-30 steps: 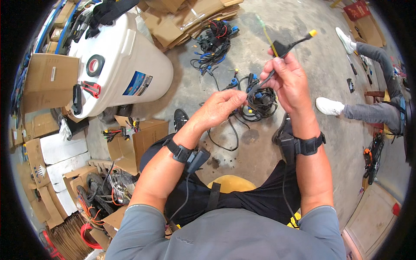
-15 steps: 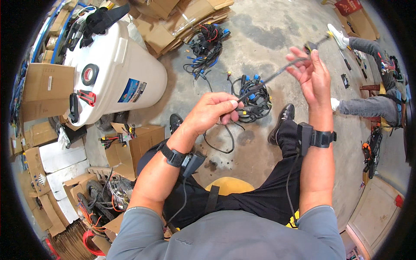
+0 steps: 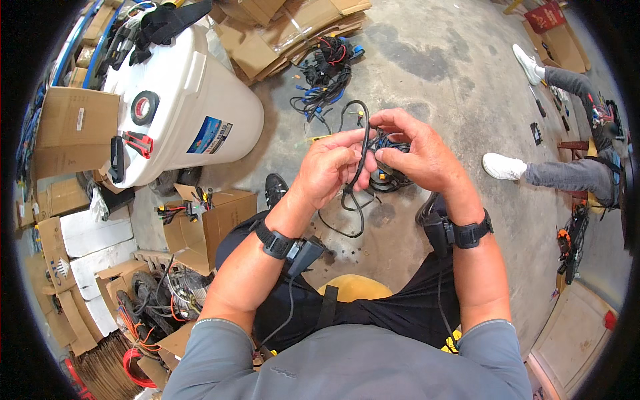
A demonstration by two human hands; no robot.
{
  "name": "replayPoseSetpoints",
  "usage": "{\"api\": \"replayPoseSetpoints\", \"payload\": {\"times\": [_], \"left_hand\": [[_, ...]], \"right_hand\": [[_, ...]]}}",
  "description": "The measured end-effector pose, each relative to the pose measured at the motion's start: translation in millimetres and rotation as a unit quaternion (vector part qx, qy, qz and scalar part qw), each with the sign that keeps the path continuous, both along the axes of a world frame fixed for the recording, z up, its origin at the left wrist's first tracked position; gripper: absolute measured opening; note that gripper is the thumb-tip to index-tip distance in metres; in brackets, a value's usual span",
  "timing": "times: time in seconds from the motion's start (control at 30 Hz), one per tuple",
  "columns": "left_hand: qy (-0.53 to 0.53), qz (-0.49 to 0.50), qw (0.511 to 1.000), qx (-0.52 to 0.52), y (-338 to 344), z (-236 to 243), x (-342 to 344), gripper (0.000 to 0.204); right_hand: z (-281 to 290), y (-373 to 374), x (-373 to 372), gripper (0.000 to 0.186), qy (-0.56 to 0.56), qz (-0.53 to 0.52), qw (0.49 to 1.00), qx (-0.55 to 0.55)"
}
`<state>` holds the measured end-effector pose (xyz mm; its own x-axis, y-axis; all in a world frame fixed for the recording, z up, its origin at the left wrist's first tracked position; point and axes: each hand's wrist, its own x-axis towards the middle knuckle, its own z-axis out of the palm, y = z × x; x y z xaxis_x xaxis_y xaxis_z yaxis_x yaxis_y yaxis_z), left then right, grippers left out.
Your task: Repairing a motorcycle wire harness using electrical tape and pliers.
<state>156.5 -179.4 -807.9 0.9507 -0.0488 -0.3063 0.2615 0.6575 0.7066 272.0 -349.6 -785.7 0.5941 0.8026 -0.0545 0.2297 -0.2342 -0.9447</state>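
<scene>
A black cable bends in a loop between my two hands in front of me. My left hand is closed on it, with thumb and fingers pinching the strand. From the other side, my right hand curves its fingers and thumb around the same loop and meets the left fingertips. Below the hands a length of cable hangs in a loose curve. Partly hidden behind my right hand, a coiled bundle of black cables with blue and yellow connectors lies on the floor.
Farther off lies another cable bundle, near flattened cardboard. To the left stands a white bin with a tape roll on its lid. A seated person's white shoe is at right. Boxes crowd the left side.
My right hand has come down and left from its outstretched position to meet my left hand. The cable, stretched straight between them before, is now bent into a loop.
</scene>
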Motion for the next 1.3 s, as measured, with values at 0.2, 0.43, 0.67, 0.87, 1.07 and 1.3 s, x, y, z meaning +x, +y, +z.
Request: {"api": "replayPoseSetpoints", "payload": {"times": [0.2,0.43,0.67,0.87,1.07,1.3], "left_hand": [[-0.005,0.018,1.000,0.015,3,-4,-1,0.044],[-0.001,0.033,0.999,0.020,5,-2,0,0.041],[0.006,0.048,0.997,0.060,5,-4,2,0.038],[0.047,0.084,0.991,0.098,5,-4,1,0.031],[0.059,0.101,0.987,0.109,1,-5,2,0.027],[0.058,0.100,0.985,0.127,1,-7,2,0.025]], "right_hand": [[2,4,-1,0.030,0.006,-0.015,1.000,-0.001],[-2,-2,2,0.021,0.098,-0.044,0.994,-0.001],[2,-3,1,0.011,0.002,-0.049,0.996,0.079],[4,-3,0,0.011,-0.021,-0.005,0.995,0.094],[6,-5,-3,0.014,0.087,0.011,0.996,0.011],[6,-2,-5,0.018,0.041,-0.038,0.998,-0.040]]}}
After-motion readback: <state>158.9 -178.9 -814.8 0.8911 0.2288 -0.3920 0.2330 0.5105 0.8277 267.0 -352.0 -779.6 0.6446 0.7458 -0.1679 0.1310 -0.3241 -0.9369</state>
